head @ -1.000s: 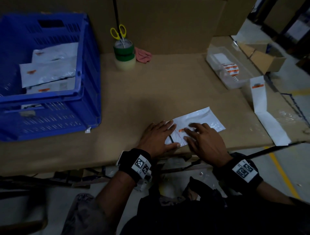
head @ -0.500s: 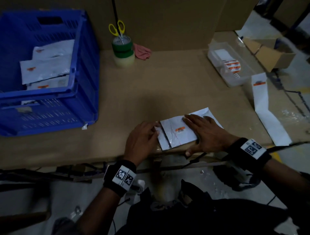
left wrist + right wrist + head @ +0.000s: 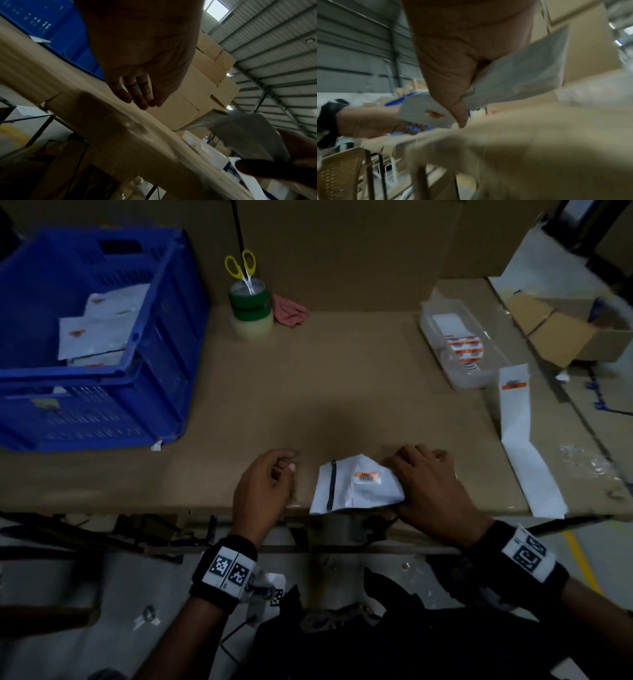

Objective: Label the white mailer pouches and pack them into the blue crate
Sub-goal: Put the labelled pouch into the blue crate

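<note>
One white pouch [image 3: 356,486] at near edge of desk [image 3: 342,392], clamped in right hand [image 3: 428,491] grip. Left hand [image 3: 263,491] just beside, fingers loose, holding nothing. One blue crate [image 3: 164,364] far left; about three pouches inside, lowest half hidden. Wrist views blurry.

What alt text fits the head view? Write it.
At the cardboard-covered table's near edge, the right hand grips a labelled white mailer pouch; the left hand hovers empty beside it. A blue crate holding pouches stands far left.
</note>
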A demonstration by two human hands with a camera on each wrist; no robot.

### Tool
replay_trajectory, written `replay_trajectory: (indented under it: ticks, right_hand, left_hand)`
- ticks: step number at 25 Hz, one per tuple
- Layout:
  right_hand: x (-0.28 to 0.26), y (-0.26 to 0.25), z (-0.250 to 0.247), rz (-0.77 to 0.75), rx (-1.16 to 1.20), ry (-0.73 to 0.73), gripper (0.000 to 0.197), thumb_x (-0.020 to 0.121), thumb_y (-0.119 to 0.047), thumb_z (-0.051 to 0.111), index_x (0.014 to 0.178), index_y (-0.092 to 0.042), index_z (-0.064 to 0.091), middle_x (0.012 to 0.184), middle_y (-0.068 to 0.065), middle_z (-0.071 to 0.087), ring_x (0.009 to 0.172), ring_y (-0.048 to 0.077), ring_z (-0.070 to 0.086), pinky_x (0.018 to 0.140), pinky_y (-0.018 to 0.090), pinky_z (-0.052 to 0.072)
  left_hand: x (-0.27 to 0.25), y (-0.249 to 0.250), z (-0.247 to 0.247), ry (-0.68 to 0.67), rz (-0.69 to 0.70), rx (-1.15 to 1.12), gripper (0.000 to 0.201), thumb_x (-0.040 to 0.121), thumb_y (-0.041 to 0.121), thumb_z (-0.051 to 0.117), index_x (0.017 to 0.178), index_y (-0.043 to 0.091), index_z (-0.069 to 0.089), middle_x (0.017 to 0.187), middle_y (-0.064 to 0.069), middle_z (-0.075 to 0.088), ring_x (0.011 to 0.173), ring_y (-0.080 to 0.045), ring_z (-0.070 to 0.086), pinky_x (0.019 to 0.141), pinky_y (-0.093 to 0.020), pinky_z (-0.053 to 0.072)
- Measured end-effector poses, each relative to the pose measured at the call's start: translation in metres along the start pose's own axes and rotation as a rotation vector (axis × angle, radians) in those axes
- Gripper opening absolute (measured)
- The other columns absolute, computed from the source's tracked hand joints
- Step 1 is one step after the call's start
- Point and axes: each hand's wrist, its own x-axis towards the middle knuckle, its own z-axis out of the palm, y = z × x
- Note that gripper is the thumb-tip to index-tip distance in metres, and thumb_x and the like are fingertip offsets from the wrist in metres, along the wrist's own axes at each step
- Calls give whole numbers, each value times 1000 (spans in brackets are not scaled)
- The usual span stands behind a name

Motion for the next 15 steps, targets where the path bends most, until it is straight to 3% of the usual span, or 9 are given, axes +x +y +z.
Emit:
replay_trajectory:
  ticks: [3,5,9,15]
  right_hand:
    - [21,4,-38,-21,-10,109,46,57,-17,73,101,-12,60,98,10,57,80,37,58,64,39,34]
    - [37,1,-55,-21,-31,130,47,58,-12,73,103,-11,58,92,8,61,74,37,61,59,37,35]
    - [64,-13,-76,-83,-43,86,43,63,-21,76,100,-16,55,81,3,61,68,36,63,54,40,48]
    - [133,-76,-113,-163,90,129,39,72,-25,77,104,-21,56,88,1,65,75,37,66,60,39,51]
  left_hand:
    - [-3,24,0,89,25,5,14,97,27,64,106,37,66,98,16,68,87,-2,64,78,-35,57]
    - [0,34,-5,153,54,16,12,97,28,64,107,35,66,97,16,68,87,-4,64,77,-35,57]
    - [3,39,-25,261,44,11,13,96,30,64,108,35,66,97,16,68,85,-5,64,76,-39,57]
    - [35,28,-106,543,97,70,19,98,28,64,116,33,64,99,15,66,89,-6,64,77,-38,55]
